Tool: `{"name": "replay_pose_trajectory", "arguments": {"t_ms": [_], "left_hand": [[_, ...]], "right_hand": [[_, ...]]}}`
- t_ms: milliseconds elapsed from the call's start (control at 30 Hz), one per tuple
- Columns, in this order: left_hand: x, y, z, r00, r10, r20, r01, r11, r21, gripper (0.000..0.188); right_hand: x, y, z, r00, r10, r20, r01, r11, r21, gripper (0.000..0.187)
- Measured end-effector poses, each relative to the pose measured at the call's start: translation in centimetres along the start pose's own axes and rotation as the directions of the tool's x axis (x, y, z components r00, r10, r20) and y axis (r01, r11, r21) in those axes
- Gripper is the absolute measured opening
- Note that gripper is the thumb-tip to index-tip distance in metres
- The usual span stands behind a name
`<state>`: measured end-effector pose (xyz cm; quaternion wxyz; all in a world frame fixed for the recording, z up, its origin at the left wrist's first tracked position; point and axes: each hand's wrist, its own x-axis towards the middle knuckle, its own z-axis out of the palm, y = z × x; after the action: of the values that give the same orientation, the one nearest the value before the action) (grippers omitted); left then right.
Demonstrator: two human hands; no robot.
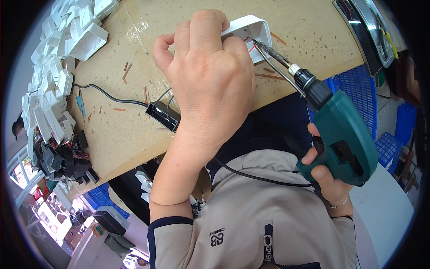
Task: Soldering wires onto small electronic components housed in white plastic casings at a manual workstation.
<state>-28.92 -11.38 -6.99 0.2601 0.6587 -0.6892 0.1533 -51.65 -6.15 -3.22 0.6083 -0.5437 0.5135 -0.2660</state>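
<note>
My left hand (208, 62) is closed on a white open plastic housing (257, 24), tipped up on the table. Its fingertips are partly hidden behind the hand and the housing wall. My right hand (329, 179) grips a green soldering gun (347, 136) by its handle. The gun's metal tip and a thin feed tube meet inside the housing, beside a short red wire (252, 48). A black cable runs from the gun's handle across my lap. Below my left wrist lies a narrow black open case (162, 115) with a dark wire in it.
White plastic housings (58, 76) pile up along the table's left side, with black parts (62, 157) below them. Small brown strips (126, 71) lie scattered on the tan tabletop (148, 13). Dark glossy panels (358, 31) rest at the far right corner. Blue crates (356, 94) stand beyond the edge.
</note>
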Motion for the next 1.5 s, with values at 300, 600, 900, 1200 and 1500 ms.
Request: {"name": "replay_pose_trajectory", "arguments": {"t_ms": [300,600,900,1200,1500], "left_hand": [[0.0,0.0,-0.2,1.0,-0.001,0.018,0.001,1.0,0.005,0.007],[-0.7,0.1,-1.9,0.999,-0.031,0.02,0.033,0.996,-0.079,0.015],[-2.5,-0.6,-2.0,0.988,0.094,-0.12,-0.102,0.993,-0.06,0.017],[-2.6,-0.1,-1.2,0.97,0.176,-0.168,-0.208,0.958,-0.2,0.024],[-1.7,0.3,-1.1,0.995,0.064,-0.083,-0.077,0.983,-0.168,0.017]], "right_hand": [[-0.8,0.0,-0.4,0.982,-0.161,-0.098,0.154,0.985,-0.075,0.074],[-0.4,0.4,-0.7,0.951,-0.259,-0.17,0.254,0.966,-0.052,0.072],[4.4,1.5,0.0,0.941,-0.336,-0.044,0.327,0.867,0.377,0.072],[10.4,0.6,2.8,0.931,-0.317,0.18,0.121,0.735,0.667,0.065],[10.6,0.4,3.4,0.94,-0.289,0.182,0.104,0.75,0.654,0.065]]}}
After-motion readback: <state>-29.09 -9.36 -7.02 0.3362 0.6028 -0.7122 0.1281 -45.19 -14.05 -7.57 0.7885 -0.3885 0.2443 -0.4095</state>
